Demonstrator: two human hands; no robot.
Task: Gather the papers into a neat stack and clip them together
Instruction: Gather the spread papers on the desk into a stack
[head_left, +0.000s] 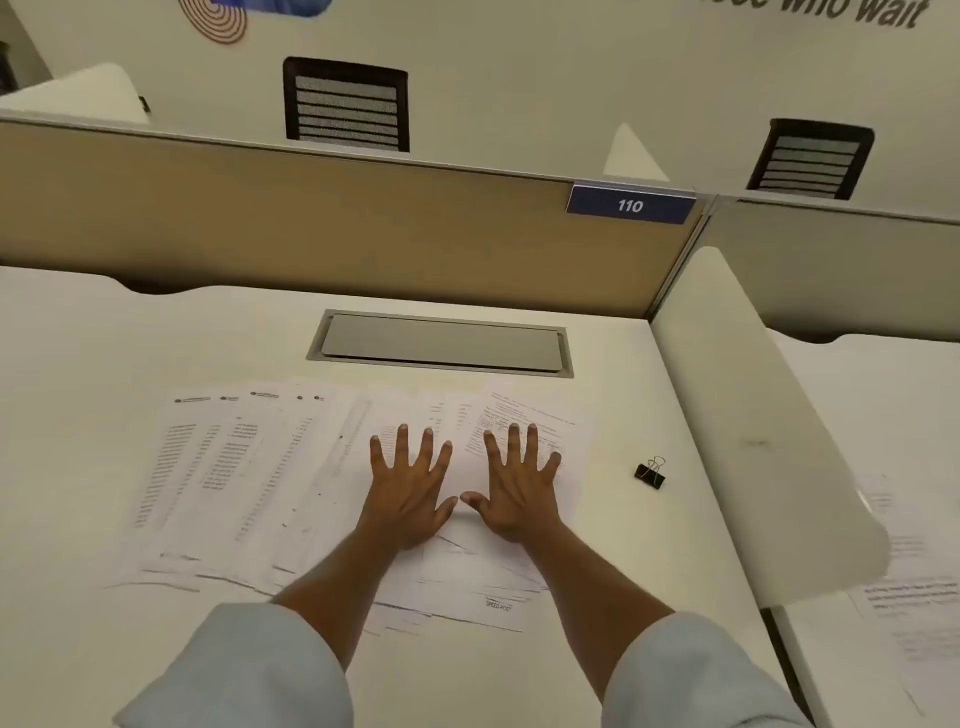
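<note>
Across the pale surface (623, 551), white printed paper sheets (234, 467) were fanned, gathering judged barely begun. The 2 grips (left hand (410, 493), right hand (519, 488)) were spread flat on them, nothing held. An inward sweep was called for next; the black metal binder clip (650, 474) was seen apart, rightward.

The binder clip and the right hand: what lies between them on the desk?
In the head view, the outer edge of the spread papers lies beside the right hand, then a bare strip of desk reaches the binder clip.

"110" on blue plate (629, 206); "SPEED POST" on paper (488, 597)
</note>
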